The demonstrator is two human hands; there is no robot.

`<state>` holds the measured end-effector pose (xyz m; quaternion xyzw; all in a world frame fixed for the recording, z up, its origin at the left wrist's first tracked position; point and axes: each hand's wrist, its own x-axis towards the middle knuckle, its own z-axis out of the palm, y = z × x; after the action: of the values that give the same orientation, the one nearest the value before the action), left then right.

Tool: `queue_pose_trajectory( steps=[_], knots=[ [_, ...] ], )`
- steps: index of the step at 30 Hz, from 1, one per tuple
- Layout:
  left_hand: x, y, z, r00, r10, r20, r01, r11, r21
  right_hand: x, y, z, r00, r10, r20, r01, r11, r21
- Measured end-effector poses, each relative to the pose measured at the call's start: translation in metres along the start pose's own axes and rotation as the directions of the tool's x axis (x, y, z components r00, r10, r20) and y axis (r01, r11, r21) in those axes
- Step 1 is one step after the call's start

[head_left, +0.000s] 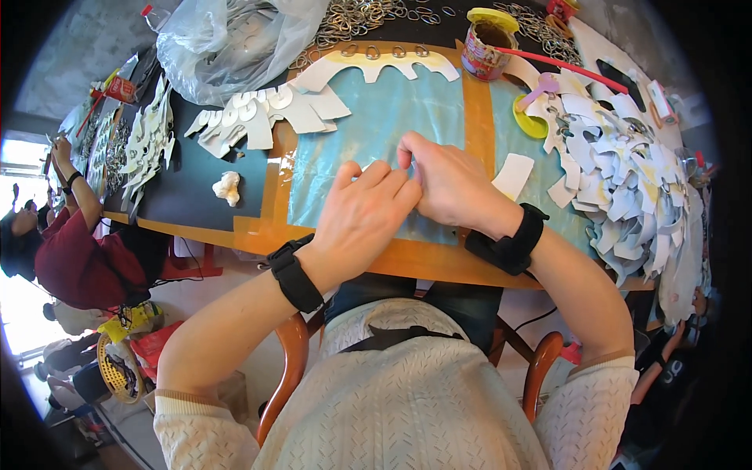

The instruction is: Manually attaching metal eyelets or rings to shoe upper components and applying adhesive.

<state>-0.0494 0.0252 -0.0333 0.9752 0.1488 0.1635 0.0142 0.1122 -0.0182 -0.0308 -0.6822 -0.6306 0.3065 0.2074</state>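
Note:
My left hand (368, 204) and my right hand (446, 176) meet over a light blue plastic-covered sheet (329, 141) on the table. Both have curled fingers, pressed together at the tips. Whatever they pinch is small and mostly hidden by the fingers. Just right of my right hand lies a white rectangular strip (514, 175). Beyond the hands, a curved white scalloped piece (376, 64) with a yellowish glued edge carries several metal rings (372, 52). A fanned stack of white cut pieces (270, 117) lies to the left.
A tin of brown glue (484, 55) holds a red-handled stick (564, 70). Right of it are a yellow lid (530, 117) and a large pile of white pieces (634, 172). Far left are a plastic bag (235, 47) and a crumpled white lump (226, 188). A co-worker (86, 258) sits at left.

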Motion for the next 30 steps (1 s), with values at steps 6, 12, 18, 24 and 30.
queue_pose_trajectory(
  steps=[6,12,18,24,30],
  knots=[
    [-0.012,0.005,-0.006,0.995,0.021,0.097,-0.023,0.999,0.028,-0.001,0.001,0.0,1.0,-0.015,-0.004,0.015,1.0,0.002],
    [-0.029,0.018,-0.009,0.993,-0.026,0.113,0.011,0.992,0.128,-0.003,0.0,0.002,0.999,0.039,-0.019,-0.039,0.998,0.043],
    [-0.031,0.022,-0.004,0.994,-0.013,0.11,-0.008,0.982,0.191,-0.003,0.003,0.007,0.998,-0.002,-0.069,0.005,0.999,0.048],
    [-0.03,0.019,-0.006,0.988,0.017,0.153,-0.053,0.972,0.23,-0.011,-0.003,0.011,0.993,-0.013,-0.115,0.014,1.0,0.012],
    [-0.028,0.021,-0.009,0.973,0.059,0.224,-0.13,0.938,0.321,-0.018,0.006,0.004,0.978,-0.168,-0.124,0.145,0.974,-0.176]
  ],
)
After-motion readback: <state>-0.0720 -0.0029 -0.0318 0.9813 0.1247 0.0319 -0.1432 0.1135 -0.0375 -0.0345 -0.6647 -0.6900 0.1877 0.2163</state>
